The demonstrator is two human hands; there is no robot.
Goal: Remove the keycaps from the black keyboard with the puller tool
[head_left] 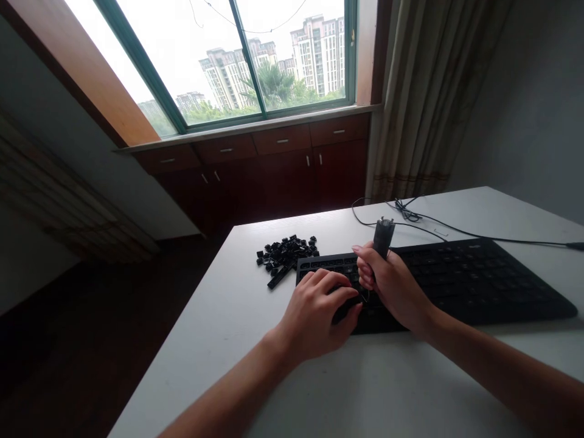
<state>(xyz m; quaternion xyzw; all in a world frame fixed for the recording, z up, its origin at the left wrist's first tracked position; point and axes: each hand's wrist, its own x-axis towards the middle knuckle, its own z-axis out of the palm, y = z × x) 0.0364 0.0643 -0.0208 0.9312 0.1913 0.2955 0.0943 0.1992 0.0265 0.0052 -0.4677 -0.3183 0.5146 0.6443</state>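
Observation:
A black keyboard (474, 274) lies across the white table, its left part under both my hands. My right hand (387, 277) is wrapped round the dark handle of a keycap puller (384, 236), held upright, with a thin wire showing below the fist near the keys. My left hand (322, 310) rests over the keyboard's left end, fingers curled and thumb and index tips close together beside that wire. What lies between those fingertips is hidden. Just left of the keyboard sits a pile of loose black keycaps (285, 254), including one long bar-shaped key.
A black cable (483, 236) runs behind the keyboard, partly bundled, toward the right edge of the white table (210, 340). Beyond the table stand dark red cabinets (274, 182) under a window (219, 73). Curtains (424, 91) hang on either side.

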